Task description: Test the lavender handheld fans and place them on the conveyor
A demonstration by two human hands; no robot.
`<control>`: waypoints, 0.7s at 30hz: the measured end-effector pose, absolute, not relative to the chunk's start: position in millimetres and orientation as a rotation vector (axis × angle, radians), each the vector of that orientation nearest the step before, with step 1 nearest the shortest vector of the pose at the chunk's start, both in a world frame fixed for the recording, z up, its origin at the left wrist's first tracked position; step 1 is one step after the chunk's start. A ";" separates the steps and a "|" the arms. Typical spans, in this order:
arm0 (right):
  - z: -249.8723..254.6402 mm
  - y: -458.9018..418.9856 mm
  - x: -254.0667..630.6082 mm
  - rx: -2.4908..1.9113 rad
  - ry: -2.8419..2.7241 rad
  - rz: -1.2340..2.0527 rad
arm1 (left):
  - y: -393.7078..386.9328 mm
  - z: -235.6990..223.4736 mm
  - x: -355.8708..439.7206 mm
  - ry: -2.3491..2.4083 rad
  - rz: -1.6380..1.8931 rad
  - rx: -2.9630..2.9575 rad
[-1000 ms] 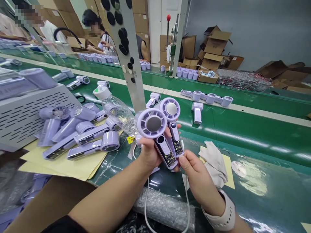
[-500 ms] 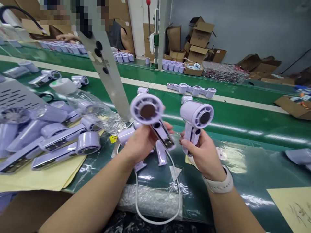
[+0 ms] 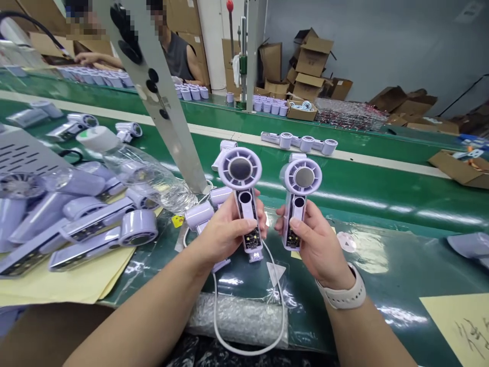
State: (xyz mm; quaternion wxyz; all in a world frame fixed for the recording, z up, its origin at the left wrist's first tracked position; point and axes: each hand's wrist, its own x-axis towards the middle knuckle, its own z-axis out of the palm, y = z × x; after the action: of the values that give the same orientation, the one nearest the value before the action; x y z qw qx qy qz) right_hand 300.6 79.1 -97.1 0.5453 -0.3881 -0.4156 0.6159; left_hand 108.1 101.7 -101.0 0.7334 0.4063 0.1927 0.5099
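My left hand (image 3: 229, 227) is wrapped round the handle of a lilac handheld fan (image 3: 240, 169), its thumb on the front where a circuit board shows. A second lilac handheld fan (image 3: 303, 177) is gripped by my right hand (image 3: 319, 237), with the thumb on its handle too. Both fans stand upright side by side, round heads up and facing me, a small gap between them. Behind and below my left hand lie more lilac fans (image 3: 199, 214), partly hidden by it. A white cable (image 3: 216, 316) loops on the bench beneath my hands.
On the left, a pile of lilac fans (image 3: 91, 224) lies on yellow paper (image 3: 76, 285), beside a clear plastic bottle (image 3: 141, 163). A slanted metal post (image 3: 175, 117) rises ahead. Beyond runs a green conveyor (image 3: 374, 178) carrying fans. Across it, a co-worker's arm (image 3: 99, 60) reaches over lilac parts.
Both fans have turned from tilted to upright, their heads and handle fronts now facing me. My left thumb has come onto the front of the left fan's handle.
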 end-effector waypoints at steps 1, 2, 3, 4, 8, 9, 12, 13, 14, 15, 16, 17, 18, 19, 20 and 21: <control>-98.3 79.3 299.5 -0.926 -0.968 1.456 | 101.3 -100.8 108.1 0.434 1.109 0.911; -99.1 79.1 298.5 -0.927 -0.951 1.457 | 100.9 -100.4 108.3 0.447 1.097 0.929; -99.4 78.5 297.6 -0.921 -0.940 1.465 | 100.4 -99.9 108.5 0.459 1.083 0.946; -99.2 77.8 297.0 -0.910 -0.937 1.471 | 100.0 -99.3 108.9 0.466 1.074 0.959; -97.1 76.3 297.0 -0.917 -0.936 1.451 | 99.8 -98.0 110.4 0.483 1.070 0.980; -97.3 77.1 297.4 -0.927 -0.920 1.441 | 100.2 -98.3 110.7 0.491 1.070 0.982; -100.8 81.7 298.2 -0.957 -0.883 1.439 | 101.9 -100.1 111.3 0.533 1.063 0.987; -102.4 83.3 298.2 -0.973 -0.879 1.441 | 102.3 -100.6 111.4 0.545 1.059 0.981; -103.8 84.5 298.1 -0.992 -0.876 1.447 | 102.5 -100.8 111.4 0.553 1.059 0.969; -104.7 85.1 297.8 -1.008 -0.872 1.457 | 102.4 -100.8 111.2 0.554 1.064 0.958; -104.9 85.1 297.4 -1.016 -0.868 1.471 | 102.0 -100.5 110.9 0.546 1.073 0.949; -104.6 84.4 297.0 -1.011 -0.867 1.487 | 101.3 -99.9 110.6 0.523 1.079 0.942; -103.8 83.4 296.6 -0.993 -0.874 1.508 | 100.3 -99.2 110.2 0.490 1.080 0.939; -102.8 82.2 296.3 -0.968 -0.893 1.532 | 99.3 -98.5 109.9 0.451 1.074 0.937; -101.8 81.0 296.1 -0.941 -0.921 1.554 | 98.4 -97.9 109.8 0.414 1.065 0.939; -101.0 80.0 295.9 -0.920 -0.949 1.567 | 97.7 -97.6 109.9 0.389 1.057 0.943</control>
State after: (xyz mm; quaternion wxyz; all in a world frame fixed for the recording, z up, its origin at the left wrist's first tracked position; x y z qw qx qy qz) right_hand 295.9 80.0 -101.0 0.5192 -0.3835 -0.3956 0.6533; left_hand 109.9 97.7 -97.6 0.7423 0.4302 0.1773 0.4822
